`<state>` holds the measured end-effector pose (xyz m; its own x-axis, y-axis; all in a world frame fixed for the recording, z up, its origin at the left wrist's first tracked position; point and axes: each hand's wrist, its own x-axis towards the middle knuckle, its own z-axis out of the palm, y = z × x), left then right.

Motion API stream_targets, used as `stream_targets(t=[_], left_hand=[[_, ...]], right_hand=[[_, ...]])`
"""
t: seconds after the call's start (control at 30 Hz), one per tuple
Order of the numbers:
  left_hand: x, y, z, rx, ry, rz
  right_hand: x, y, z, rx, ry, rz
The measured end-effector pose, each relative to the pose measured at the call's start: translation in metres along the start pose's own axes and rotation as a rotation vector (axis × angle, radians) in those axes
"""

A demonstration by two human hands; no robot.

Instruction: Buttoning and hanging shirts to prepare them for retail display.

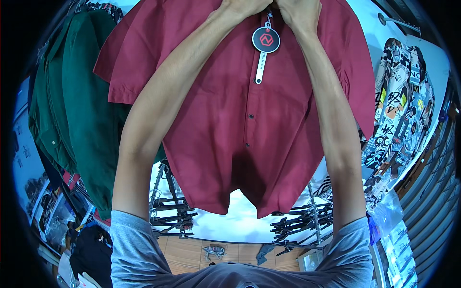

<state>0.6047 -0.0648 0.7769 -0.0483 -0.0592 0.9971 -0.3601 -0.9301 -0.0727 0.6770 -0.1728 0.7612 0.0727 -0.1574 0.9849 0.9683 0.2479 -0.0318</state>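
Note:
A dark red short-sleeved button shirt [216, 108] hangs spread out in front of me, its front facing me. Both my hands are raised to its collar area at the top edge of the view. My left hand [245, 7] and my right hand [299, 14] are close together there, each closed around something at the collar; the fingertips are cut off or hidden. Between my forearms a round black hang tag [265, 39] dangles on a small chain, with a white strip tag [260, 68] below it. The buttons run down the middle of the shirt.
Green jackets [86, 90] hang at the left. A sticker-patterned garment [392, 108] hangs at the right. Black clothes hangers [173, 216] hang on racks low on both sides. A dark cloth [265, 253] and a bundled item [215, 251] lie on the wooden floor. Corrugated shutter at far right.

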Motion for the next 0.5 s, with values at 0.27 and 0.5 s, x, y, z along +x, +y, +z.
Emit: stream_targets(t=[0.27,0.5], left_hand=[[0.012,-0.016,0.005,-0.065,0.011,-0.104],[0.023,-0.05,0.01,-0.24,-0.068,-0.177]], right_hand=[[0.007,0.011,0.004,0.075,-0.015,-0.012],[0.013,0.016,0.011,0.227,-0.102,0.077]])
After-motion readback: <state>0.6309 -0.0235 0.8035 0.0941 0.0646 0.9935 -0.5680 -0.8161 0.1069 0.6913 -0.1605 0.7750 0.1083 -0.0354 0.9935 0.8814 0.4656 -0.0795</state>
